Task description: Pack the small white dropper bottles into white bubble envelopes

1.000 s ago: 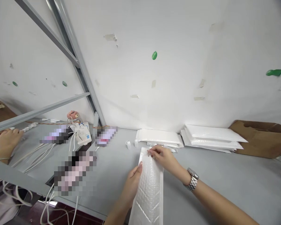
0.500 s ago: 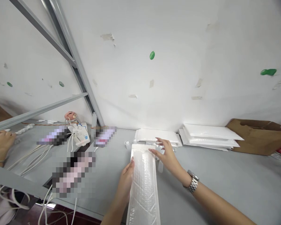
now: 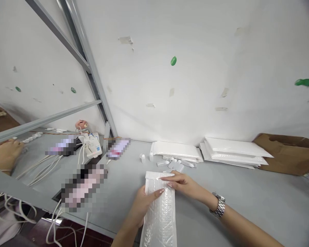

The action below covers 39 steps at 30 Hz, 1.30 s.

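A white bubble mailer (image 3: 159, 219) is held upright in front of me, its long body running off the bottom of the view. My left hand (image 3: 145, 206) grips its left edge, with the thumb lying across the front. At the upper right, my right hand (image 3: 184, 183) has its fingers closed on the mailer just below the flap strip (image 3: 154, 175). A metal watch (image 3: 218, 204) is on that wrist. Behind the mailer lie several small translucent bottles (image 3: 173, 164). Two more small bottles stand upright beside them, one being the left bottle (image 3: 142, 158).
Two piles of white mailers, a left pile (image 3: 176, 149) and a right pile (image 3: 234, 151), lie along the wall. A brown cardboard box (image 3: 285, 154) sits at the right. Phones, cables and a white power strip (image 3: 93, 145) occupy the left. Another person's hand (image 3: 9, 154) rests at far left.
The mailer's top edge has come lower. My right hand has moved down from above the flap, fingers apart, onto the mailer. My left thumb has swung across the front.
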Tool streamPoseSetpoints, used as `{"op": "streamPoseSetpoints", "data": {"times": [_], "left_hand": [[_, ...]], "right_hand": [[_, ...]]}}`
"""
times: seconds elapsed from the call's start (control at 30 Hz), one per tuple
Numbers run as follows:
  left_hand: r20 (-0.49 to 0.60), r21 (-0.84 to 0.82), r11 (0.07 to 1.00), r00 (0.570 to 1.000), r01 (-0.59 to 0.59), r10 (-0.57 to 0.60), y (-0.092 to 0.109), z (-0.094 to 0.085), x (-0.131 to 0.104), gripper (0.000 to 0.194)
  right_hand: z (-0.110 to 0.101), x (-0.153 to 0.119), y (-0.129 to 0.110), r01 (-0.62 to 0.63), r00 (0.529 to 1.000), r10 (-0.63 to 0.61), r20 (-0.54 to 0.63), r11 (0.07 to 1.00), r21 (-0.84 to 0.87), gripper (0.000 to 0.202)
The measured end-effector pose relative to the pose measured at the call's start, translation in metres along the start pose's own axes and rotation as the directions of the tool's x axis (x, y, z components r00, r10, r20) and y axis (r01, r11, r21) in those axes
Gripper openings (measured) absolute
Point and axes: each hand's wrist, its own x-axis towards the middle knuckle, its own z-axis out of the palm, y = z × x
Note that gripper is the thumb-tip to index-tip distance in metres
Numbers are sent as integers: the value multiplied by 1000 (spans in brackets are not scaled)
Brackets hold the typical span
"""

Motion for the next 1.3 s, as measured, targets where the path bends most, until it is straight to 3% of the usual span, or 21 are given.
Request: {"op": "streamPoseSetpoints", "data": {"times": [0.13,0.27,0.4,0.47,0.53,0.6,0.63,0.7,0.77,0.83,0.87,0.9,0.93,0.97,1.0,1.03,1.1,1.2,1.3], "left_hand": [[9,-10,994,994,-109,109,4,-3,4,47],[-93,-23,976,973,-214,211,10,-3,7,41],[-182,-43,960,947,-277,265,10,8,5,36],[-204,-34,956,938,-292,280,8,14,2,36],[-205,22,953,932,-302,300,8,18,-1,38],[-204,105,939,917,-328,343,10,16,-2,42],[-204,141,928,907,-345,368,12,13,-2,43],[-197,175,924,908,-339,370,15,5,-1,45],[-184,171,933,920,-317,346,18,-3,1,47],[-201,161,942,925,-295,324,19,-10,2,49],[-208,155,945,926,-287,316,19,-11,2,50],[-212,149,947,926,-284,311,18,-12,1,51],[-211,146,947,926,-286,312,18,-12,-1,52],[-209,147,947,926,-287,313,18,-11,-2,52],[-210,152,946,925,-288,315,18,-10,-4,51],[-213,162,944,924,-286,316,17,-8,-6,50],[-217,184,942,923,-281,318,16,-4,-10,48],[-212,188,933,915,-306,342,14,-2,-12,46],[-225,176,927,903,-331,365,13,-4,-12,46]], "right_hand": [[4,-1,-4,-17,997,17,-73,1000,2,49],[11,0,-13,-20,992,26,-126,999,47,40],[26,-2,-15,-67,909,163,-384,966,251,40],[29,-5,-16,-123,890,255,-377,932,341,40],[21,-12,-21,-157,900,272,-341,932,328,35],[2,-25,-32,-123,874,201,-443,972,198,33],[-10,-34,-39,-84,828,123,-546,992,96,32],[-38,-57,-58,-52,647,-69,-760,990,-133,29],[-62,-81,-77,-87,358,-306,-882,930,-358,22],[-81,-100,-91,-169,20,-533,-846,832,-529,11],[-90,-106,-94,-214,-115,-636,-763,766,-606,6],[-98,-110,-94,-270,-210,-726,-655,687,-674,7],[-106,-111,-90,-333,-250,-803,-541,596,-730,14],[-115,-110,-83,-403,-231,-869,-438,495,-770,21],[-123,-107,-73,-469,-152,-919,-364,392,-792,27],[-131,-103,-60,-519,-37,-944,-328,299,-801,31],[-144,-91,-28,-588,255,-899,-356,148,-795,35],[-155,-70,22,-577,631,-647,-428,-23,-816,34],[-157,-52,57,-513,728,-556,-401,-54,-857,34]]}}
